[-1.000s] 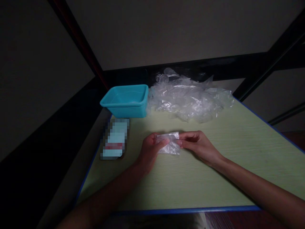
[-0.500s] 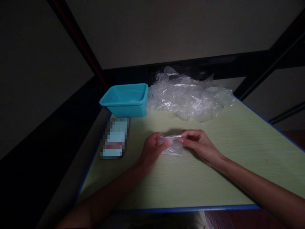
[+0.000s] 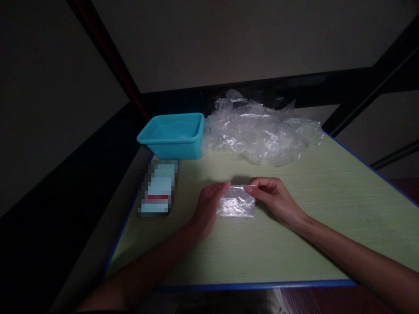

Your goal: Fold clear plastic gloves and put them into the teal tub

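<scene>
Spanning between fingers (image 3: 258,193): clear bag (image 3: 237,207)

tub (image 3: 176,150), pixelated object (image 3: 160,187), plastic heap (image 3: 262,135) on table (image 3: 262,253)

Pretty dim shot tbh, the walls (image 3: 229,48) sink into near-black murk at the edges while the middle of the table (image 3: 288,257) gets a soft, dull glow from a source I can't place. Glare sparkles off the little plastic bag (image 3: 237,206) and the crumpled plastic heap (image 3: 262,135), with soft shadows around the left hand (image 3: 207,207) and right hand (image 3: 278,198). Fine detail's kinda smeary, and a flat rectangular thing (image 3: 160,187) is straight-up pixelated.
</scene>
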Tool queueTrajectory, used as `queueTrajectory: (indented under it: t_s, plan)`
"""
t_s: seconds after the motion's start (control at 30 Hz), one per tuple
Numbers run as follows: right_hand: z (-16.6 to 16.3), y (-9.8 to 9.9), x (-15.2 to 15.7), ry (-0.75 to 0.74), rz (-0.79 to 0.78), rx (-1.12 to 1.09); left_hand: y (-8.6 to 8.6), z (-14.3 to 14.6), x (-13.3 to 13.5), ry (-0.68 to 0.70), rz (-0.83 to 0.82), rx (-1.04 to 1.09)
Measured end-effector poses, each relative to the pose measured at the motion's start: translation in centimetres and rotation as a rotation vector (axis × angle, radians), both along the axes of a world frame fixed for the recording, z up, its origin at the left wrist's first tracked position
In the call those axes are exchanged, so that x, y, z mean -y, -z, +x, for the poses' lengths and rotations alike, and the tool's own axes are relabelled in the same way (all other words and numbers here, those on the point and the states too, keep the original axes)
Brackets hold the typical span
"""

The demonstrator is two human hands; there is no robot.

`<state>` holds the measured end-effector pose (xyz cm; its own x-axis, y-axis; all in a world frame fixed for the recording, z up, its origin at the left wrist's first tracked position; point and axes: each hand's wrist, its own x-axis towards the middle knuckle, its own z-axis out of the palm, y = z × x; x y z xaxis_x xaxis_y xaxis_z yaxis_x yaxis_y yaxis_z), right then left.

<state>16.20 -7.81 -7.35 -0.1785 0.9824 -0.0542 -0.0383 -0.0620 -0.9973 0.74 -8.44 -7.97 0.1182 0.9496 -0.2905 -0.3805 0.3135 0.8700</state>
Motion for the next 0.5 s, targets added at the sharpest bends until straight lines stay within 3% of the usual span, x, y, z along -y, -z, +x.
queueTrajectory:
  t_s: [0.5]
  plan:
    - [0.11,0.39,0.07,0.016,0.001,-0.053,0.51,-0.42,0.26,0.017,0.067,-0.084]
